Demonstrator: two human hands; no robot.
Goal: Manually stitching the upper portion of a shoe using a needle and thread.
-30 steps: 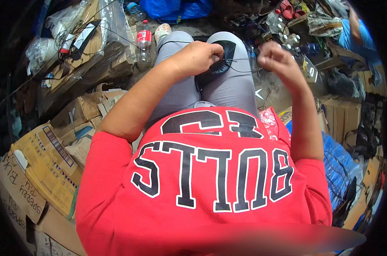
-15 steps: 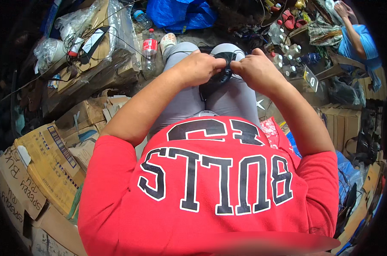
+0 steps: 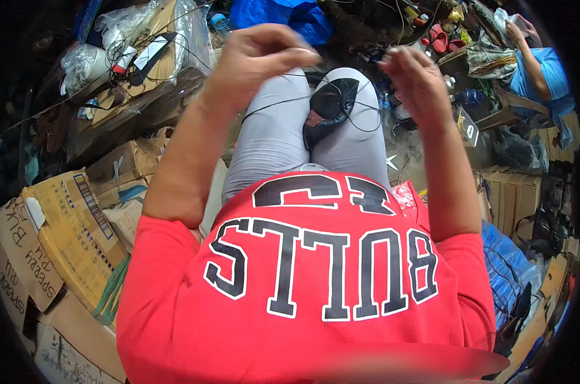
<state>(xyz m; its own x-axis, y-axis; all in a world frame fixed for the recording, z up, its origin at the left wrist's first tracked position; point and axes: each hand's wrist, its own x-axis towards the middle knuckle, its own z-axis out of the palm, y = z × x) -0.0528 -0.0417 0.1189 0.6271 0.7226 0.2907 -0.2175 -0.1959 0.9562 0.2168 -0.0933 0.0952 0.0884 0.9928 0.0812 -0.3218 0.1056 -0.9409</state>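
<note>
On my grey-trousered thighs rests a black, glossy curved piece (image 3: pixel 346 110) that looks like a shoe upper, with a brownish patch at its left edge. Thin black cord (image 3: pixel 274 102) trails from it over my left thigh, and more of it loops across the right thigh. Both hands are lifted off the piece and held wide apart. My left hand (image 3: pixel 261 61), blurred, has its thumb and fingers drawn together beyond the left knee. Past the right knee is my right hand (image 3: pixel 419 83), fingers curled in a pinch. Whatever lies between the fingertips is too small to make out.
Flattened cardboard boxes (image 3: pixel 79 237) pile up at the left. A low bench (image 3: pixel 130 118) bears plastic bags and cords. Blue plastic sheeting (image 3: pixel 280 19) lies ahead. At the far right sits another person in a blue shirt (image 3: pixel 541 73); cartons (image 3: pixel 504 195) stand nearer.
My hands were close together at the black piece; they have moved apart and up, leaving it on my lap. The cord now shows spread over my thighs.
</note>
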